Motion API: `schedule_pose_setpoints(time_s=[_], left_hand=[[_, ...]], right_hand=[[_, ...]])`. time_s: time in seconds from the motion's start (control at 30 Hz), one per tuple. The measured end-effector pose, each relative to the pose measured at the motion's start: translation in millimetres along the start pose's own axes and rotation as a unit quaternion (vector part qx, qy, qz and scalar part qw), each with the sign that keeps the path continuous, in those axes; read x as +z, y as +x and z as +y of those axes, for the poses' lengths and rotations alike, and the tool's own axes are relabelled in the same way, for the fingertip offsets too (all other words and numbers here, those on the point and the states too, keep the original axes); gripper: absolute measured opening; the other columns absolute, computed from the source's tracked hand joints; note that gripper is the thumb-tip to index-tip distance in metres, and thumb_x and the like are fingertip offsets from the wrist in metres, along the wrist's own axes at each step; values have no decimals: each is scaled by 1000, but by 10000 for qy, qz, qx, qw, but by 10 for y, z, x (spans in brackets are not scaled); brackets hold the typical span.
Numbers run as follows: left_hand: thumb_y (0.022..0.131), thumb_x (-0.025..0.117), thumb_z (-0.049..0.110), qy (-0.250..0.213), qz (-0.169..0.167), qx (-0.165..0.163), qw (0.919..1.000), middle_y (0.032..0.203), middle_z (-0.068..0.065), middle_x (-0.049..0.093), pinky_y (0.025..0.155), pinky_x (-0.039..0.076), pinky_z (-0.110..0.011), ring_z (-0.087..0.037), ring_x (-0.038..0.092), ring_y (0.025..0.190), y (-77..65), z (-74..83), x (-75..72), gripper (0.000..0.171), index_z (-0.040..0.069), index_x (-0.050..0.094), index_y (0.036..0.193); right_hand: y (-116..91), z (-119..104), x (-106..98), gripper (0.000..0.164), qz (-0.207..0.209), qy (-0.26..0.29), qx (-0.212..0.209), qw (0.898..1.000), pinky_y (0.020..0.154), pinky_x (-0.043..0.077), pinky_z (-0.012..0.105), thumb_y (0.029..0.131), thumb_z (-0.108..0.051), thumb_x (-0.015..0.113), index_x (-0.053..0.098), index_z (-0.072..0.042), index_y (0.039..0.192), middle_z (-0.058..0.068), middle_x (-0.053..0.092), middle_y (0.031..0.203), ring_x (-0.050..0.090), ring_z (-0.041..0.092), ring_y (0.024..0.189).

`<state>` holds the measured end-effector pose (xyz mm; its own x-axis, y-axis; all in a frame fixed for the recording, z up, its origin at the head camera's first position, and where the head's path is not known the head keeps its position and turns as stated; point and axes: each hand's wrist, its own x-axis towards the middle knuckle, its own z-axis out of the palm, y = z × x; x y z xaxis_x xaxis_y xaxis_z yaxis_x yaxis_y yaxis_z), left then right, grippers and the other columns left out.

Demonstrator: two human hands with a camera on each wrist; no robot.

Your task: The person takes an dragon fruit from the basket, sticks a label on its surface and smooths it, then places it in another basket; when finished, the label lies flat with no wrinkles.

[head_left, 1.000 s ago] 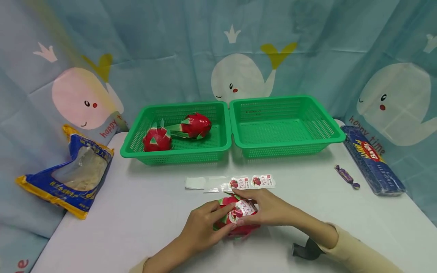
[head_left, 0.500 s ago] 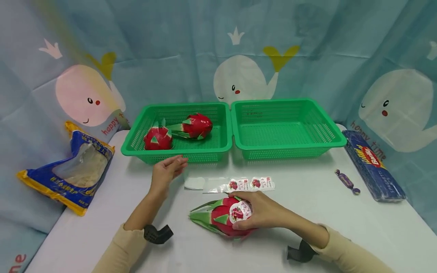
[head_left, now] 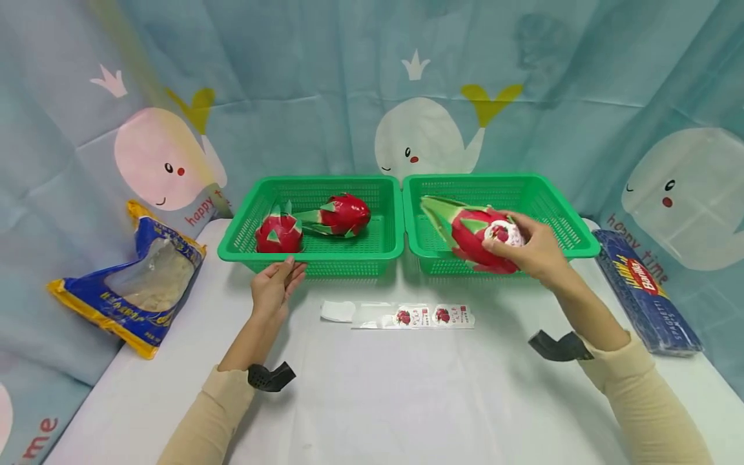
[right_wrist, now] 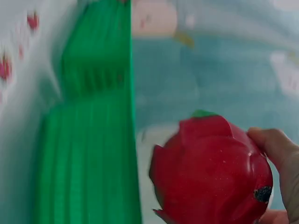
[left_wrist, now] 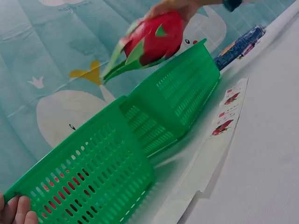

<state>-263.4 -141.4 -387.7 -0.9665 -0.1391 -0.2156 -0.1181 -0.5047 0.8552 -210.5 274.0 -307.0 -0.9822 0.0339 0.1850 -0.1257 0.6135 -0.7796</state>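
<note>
My right hand (head_left: 537, 248) grips a dragon fruit (head_left: 473, 242) with a white round sticker on it, above the front rim of the right green basket (head_left: 558, 248). The fruit's green leaf tips point left and up. In the right wrist view the red end of the dragon fruit (right_wrist: 210, 172) faces the camera. My left hand (head_left: 273, 290) pinches the front rim of the left green basket (head_left: 349, 256), its fingers (left_wrist: 21, 210) showing under the rim in the left wrist view. Inside that basket lie two dragon fruits, one upright (head_left: 279, 234) and one on its side (head_left: 345, 215).
A strip of stickers (head_left: 401, 316) lies on the white table (head_left: 407, 400) before the baskets. To the left sits a blue and yellow bag (head_left: 139, 278). A blue spaghetti pack (head_left: 648, 294) lies at the right edge. Behind hangs a whale-print curtain (head_left: 349, 129).
The right hand has lifted the stickered dragon fruit off the table to the right basket. My left hand let go of the fruit, moved back and left, and took hold of the left basket's rim.
</note>
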Motion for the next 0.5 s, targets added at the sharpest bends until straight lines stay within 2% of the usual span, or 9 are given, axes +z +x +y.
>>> schedule_pose_setpoints(time_s=[0.07, 0.13, 0.2, 0.27, 0.37, 0.5], left_hand=[[87, 62, 15, 2, 8, -7, 10000, 76, -3, 71, 80, 53, -27, -12, 70, 75, 2, -1, 6, 13, 3, 61, 83], [87, 62, 14, -47, -3, 4, 10000, 77, -3, 72, 79, 54, -26, -13, 70, 75, -3, -5, 0, 12, 2, 62, 84], [87, 62, 14, -101, -42, 36, 9999, 77, -3, 72, 77, 54, -25, -13, 70, 75, -7, -10, -5, 12, 1, 62, 86], [87, 62, 13, -113, -50, 80, 9999, 77, -3, 72, 78, 54, -26, -13, 70, 75, -4, -17, -6, 13, 1, 62, 87], [87, 61, 13, -116, -28, 120, 9999, 76, -3, 72, 79, 54, -26, -13, 70, 75, 7, -26, -9, 12, 1, 62, 85], [87, 61, 13, -132, -30, 174, 9998, 76, -3, 71, 76, 55, -24, -13, 70, 75, 16, -38, -14, 12, 2, 62, 83]], right_hand=[[142, 117, -116, 65, 370, -62, 251, 9990, 62, 47, 9, 83, -38, 64, 41, -11, 138, 20, 53, 120, 51, 8, 88], [282, 250, -217, 70, 678, -135, 528, 9962, 61, 44, 7, 84, -42, 62, 37, -8, 140, 23, 49, 126, 51, 15, 94], [415, 396, -288, 75, 917, -201, 833, 9921, 70, 49, 16, 84, -44, 60, 33, -5, 142, 26, 44, 131, 50, 25, 104], [526, 539, -334, 78, 1087, -274, 1119, 9874, 81, 52, 30, 83, -46, 60, 31, -3, 142, 28, 41, 134, 45, 36, 113], [649, 717, -358, 83, 1209, -451, 1549, 9795, 94, 44, 51, 82, -50, 58, 30, 1, 142, 31, 39, 135, 42, 41, 118], [762, 850, -372, 86, 1087, -904, 2012, 9693, 91, 45, 49, 82, -53, 55, 31, 7, 139, 33, 41, 132, 43, 42, 115]])
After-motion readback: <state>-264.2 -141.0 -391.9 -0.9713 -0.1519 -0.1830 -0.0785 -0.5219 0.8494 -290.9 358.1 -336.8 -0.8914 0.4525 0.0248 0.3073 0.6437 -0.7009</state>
